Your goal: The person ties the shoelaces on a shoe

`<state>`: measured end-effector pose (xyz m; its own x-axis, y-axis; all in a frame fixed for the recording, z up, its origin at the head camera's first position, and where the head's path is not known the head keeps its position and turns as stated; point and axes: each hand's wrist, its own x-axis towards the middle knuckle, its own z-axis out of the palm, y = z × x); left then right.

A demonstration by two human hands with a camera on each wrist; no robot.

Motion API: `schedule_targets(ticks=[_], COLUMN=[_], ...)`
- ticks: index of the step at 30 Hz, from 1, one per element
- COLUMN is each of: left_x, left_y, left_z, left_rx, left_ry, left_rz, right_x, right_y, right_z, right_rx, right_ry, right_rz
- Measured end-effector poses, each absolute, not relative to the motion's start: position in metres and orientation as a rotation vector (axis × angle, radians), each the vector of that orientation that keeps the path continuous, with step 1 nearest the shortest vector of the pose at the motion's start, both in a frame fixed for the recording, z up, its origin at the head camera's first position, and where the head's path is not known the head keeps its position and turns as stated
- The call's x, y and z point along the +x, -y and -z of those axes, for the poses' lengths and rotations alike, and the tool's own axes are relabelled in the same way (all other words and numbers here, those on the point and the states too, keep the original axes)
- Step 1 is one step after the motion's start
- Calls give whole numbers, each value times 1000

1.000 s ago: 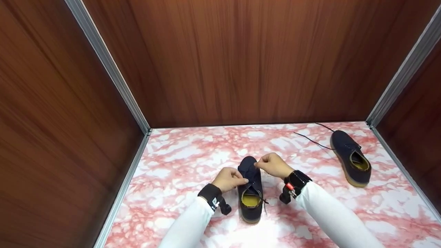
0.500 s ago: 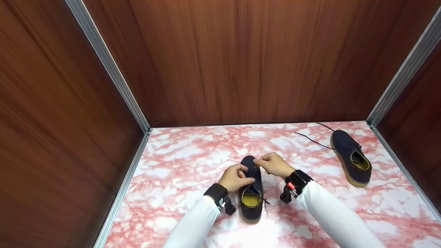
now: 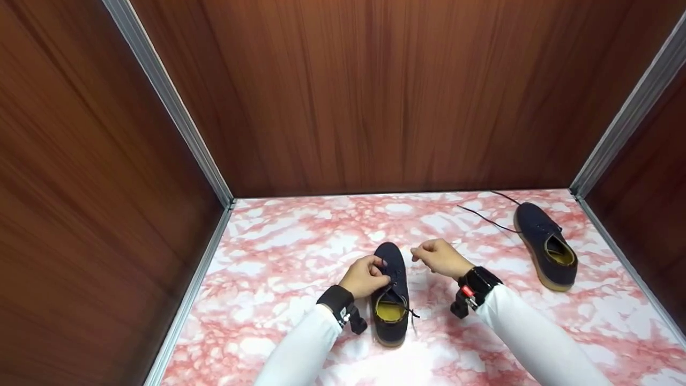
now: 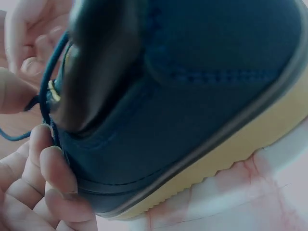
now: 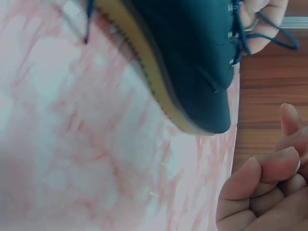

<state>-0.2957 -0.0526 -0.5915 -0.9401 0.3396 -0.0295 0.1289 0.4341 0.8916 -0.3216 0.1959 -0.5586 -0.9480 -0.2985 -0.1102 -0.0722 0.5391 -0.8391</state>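
A dark navy lace-up shoe [image 3: 392, 262] with a tan sole stands on the patterned surface, toe pointing away. My left hand [image 3: 364, 276] is at its lacing, thumb and fingers pinching the blue shoelace [image 4: 46, 79]. In the right wrist view a loop of that shoelace [image 5: 264, 36] stands out past the left hand's fingers. My right hand [image 3: 439, 257] is off to the right of the toe, clear of the shoe. Its fingers [image 5: 243, 178] are loosely curled, the thumb is apart from them, and nothing shows between them.
A second navy shoe [image 3: 546, 246] stands at the far right, its loose shoelace [image 3: 485, 219] trailing leftward over the red-and-white marbled surface [image 3: 300, 241]. Brown wood-grain panels [image 3: 375, 96] with metal edge strips rise at the back and both sides.
My left hand has moved slightly right and up along the lacing. My right hand, earlier pinching at the shoe's front lacing, has come away to the right.
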Motion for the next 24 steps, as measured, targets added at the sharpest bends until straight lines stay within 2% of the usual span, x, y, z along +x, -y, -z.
schedule_targets(ticks=[14, 24], left_x=[-297, -298], left_y=[57, 63], left_z=[592, 587], left_rx=[370, 328], left_ry=[-2354, -2360], left_rz=[-1668, -1601], right_x=[-308, -295], right_y=[-191, -174], right_z=[565, 564], right_rx=[-768, -885], right_ry=[-2473, -2331], right_rz=[1190, 1125])
